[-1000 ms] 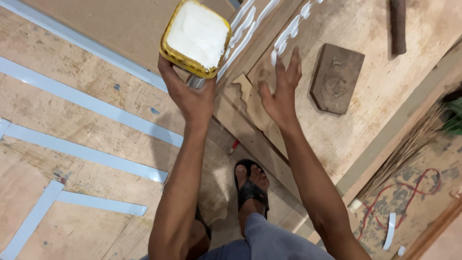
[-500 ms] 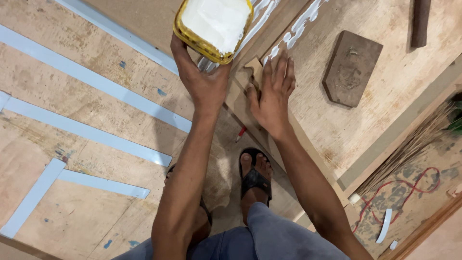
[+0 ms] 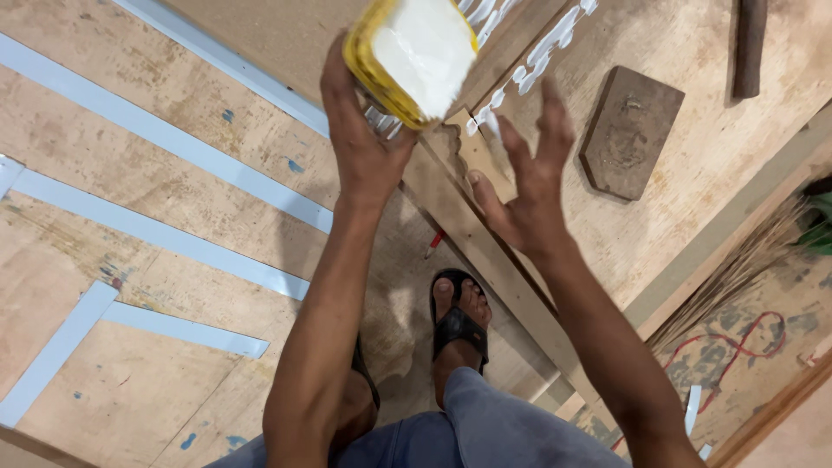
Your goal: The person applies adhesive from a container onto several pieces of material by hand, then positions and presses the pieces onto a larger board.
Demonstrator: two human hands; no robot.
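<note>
1. A yellow tub (image 3: 414, 54), squarish with rounded corners, is filled to the brim with thick white glue (image 3: 425, 50). It is tilted, its open face turned toward the right and toward the camera, and it sits high in the view near the top edge.
2. The left hand (image 3: 364, 143) grips the tub from below and behind, the fingers wrapped around its left wall and underside.
3. The right hand (image 3: 524, 186) holds nothing. It is raised off the board with the fingers spread and slightly curled, palm facing the tub, just right of it.
4. Under the right hand lies a small carved wooden piece (image 3: 481, 152) with a scalloped edge, resting on a long wooden strip (image 3: 485, 251) that runs diagonally.
5. Blobs of white glue in a line (image 3: 537, 52) follow the strip's upper stretch, reaching toward the top edge. Some are next to the right fingertips; whether they touch cannot be told.
6. To the right, a dark brown wooden block (image 3: 630, 132) with one pointed end lies flat on the plywood sheet (image 3: 693, 191), well apart from the hand.
7. On the left, pale blue strips (image 3: 165, 139) lie across the plywood floor.
8. Lower down, a foot in a black sandal (image 3: 458, 325) stands by a red pencil (image 3: 433, 243).
9. At the far right lie a bundle of broom straws (image 3: 737, 277) and a red cord (image 3: 745, 342).
</note>
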